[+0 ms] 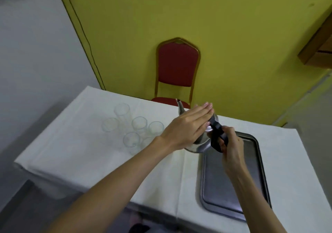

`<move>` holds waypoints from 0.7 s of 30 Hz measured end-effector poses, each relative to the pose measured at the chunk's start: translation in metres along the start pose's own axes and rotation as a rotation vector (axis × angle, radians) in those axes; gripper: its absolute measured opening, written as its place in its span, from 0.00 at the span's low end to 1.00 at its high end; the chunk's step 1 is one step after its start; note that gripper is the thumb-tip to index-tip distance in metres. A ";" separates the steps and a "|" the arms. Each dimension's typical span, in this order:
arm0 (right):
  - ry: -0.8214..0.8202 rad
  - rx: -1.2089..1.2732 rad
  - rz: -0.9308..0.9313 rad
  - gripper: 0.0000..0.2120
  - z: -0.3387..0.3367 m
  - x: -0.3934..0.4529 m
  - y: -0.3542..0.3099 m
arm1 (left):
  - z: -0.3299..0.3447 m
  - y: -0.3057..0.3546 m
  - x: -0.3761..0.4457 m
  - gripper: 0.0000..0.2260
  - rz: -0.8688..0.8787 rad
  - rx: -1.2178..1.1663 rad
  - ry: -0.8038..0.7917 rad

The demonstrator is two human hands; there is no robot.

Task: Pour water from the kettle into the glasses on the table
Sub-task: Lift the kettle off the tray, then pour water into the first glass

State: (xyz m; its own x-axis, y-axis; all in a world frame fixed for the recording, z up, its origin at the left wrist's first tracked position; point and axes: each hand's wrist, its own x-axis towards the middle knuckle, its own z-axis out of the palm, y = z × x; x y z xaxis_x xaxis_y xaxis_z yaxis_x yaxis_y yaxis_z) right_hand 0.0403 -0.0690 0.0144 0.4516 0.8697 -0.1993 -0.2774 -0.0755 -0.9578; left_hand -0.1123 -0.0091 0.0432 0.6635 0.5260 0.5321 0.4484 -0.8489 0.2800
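My right hand [231, 143] is clenched round the black handle [218, 135] of the kettle [201, 143], above the tray's [251, 179] far edge; my left hand [186, 126] lies flat on its lid, fingers extended; empty glasses [138, 125] stand just left on the desk [80, 143].

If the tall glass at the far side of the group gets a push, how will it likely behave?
The tall glass looks narrow for its height, so it would probably tip rather than slide. The tablecloth under it may drag at its base. It appears to be thin, clear glass, likely light and fragile, and the other glasses stand close by.
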 end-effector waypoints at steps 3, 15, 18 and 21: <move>-0.058 0.017 0.003 0.21 0.044 -0.003 -0.010 | -0.031 -0.023 -0.009 0.19 -0.037 0.044 0.048; -0.107 -0.156 0.063 0.28 0.154 -0.011 0.006 | -0.082 -0.100 -0.077 0.20 -0.211 0.013 0.075; -0.095 -0.212 0.050 0.16 0.165 -0.007 0.013 | -0.082 -0.111 -0.087 0.21 -0.252 -0.047 0.071; -0.049 -0.260 0.083 0.14 0.172 -0.004 0.017 | -0.081 -0.121 -0.094 0.20 -0.290 -0.132 0.071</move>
State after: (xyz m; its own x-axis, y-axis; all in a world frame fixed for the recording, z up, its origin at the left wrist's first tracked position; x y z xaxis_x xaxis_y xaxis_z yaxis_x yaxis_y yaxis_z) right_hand -0.1121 0.0097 0.0343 0.3933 0.8773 -0.2752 -0.0818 -0.2648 -0.9608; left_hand -0.2775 0.0397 0.0234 0.4735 0.7461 0.4681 0.5280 -0.6658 0.5272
